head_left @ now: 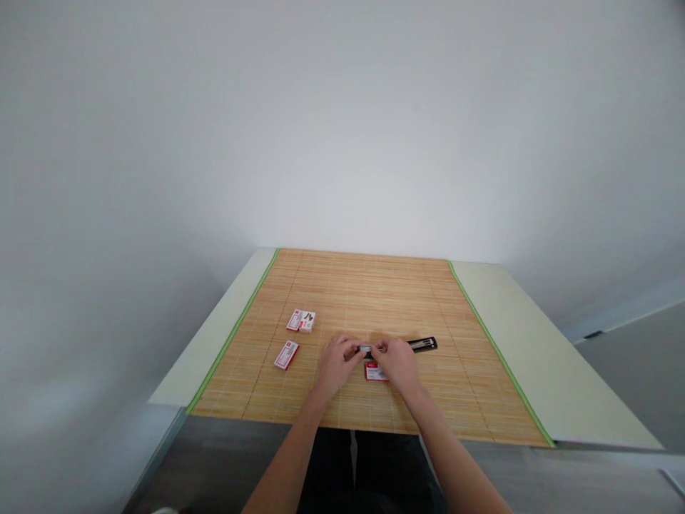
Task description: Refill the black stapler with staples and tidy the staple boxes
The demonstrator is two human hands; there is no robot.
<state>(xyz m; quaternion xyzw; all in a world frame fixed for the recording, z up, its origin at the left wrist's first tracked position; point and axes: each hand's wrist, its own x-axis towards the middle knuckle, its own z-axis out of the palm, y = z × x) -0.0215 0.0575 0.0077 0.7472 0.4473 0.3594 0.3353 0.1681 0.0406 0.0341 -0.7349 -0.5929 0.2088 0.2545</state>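
Both hands meet over the middle of a bamboo mat [374, 300]. My left hand [338, 364] and my right hand [397, 363] pinch a small grey strip [364, 350] between their fingertips, fingers closed on it. A black stapler [424, 345] lies on the mat just right of my right hand, partly hidden by it. A small red and white box [373, 372] lies under and between the hands, partly covered by my right hand.
Two more red and white boxes lie to the left: one [300, 320] farther back, one [287, 355] nearer. The mat has green edges and lies on a pale table [514, 314] against a white wall.
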